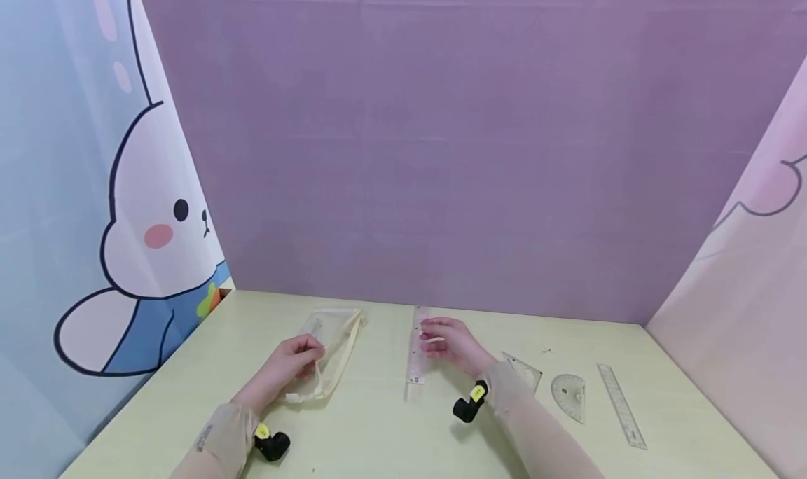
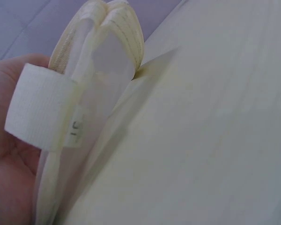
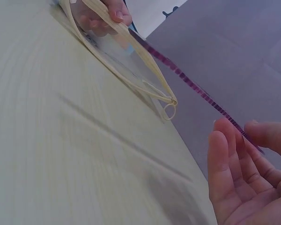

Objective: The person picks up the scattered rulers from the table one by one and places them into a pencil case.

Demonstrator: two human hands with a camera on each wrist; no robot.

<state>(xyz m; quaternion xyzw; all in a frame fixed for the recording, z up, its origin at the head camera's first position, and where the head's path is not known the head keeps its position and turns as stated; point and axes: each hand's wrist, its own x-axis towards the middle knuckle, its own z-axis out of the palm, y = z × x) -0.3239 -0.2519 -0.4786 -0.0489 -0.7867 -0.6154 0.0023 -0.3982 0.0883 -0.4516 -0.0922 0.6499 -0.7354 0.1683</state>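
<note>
My left hand (image 1: 291, 361) grips the edge of a see-through zip pouch (image 1: 345, 356) with cream trim. In the left wrist view the pouch (image 2: 114, 44) gapes at its zip edge, and a white fabric tab (image 2: 40, 107) lies over the palm. My right hand (image 1: 459, 347) pinches a clear ruler (image 1: 415, 363) between thumb and fingers. Seen nearly edge-on in the right wrist view, the ruler (image 3: 192, 84) looks purplish and is raised above the table. Its far end reaches toward the pouch trim in that view; in the head view a gap separates them.
To the right on the pale table (image 1: 378, 444) lie a clear set square (image 1: 528, 374), a clear protractor (image 1: 569, 393) and another clear ruler (image 1: 621, 405). Tiny bits (image 1: 548, 351) lie behind them. A purple backdrop (image 1: 429, 150) stands along the table's far edge.
</note>
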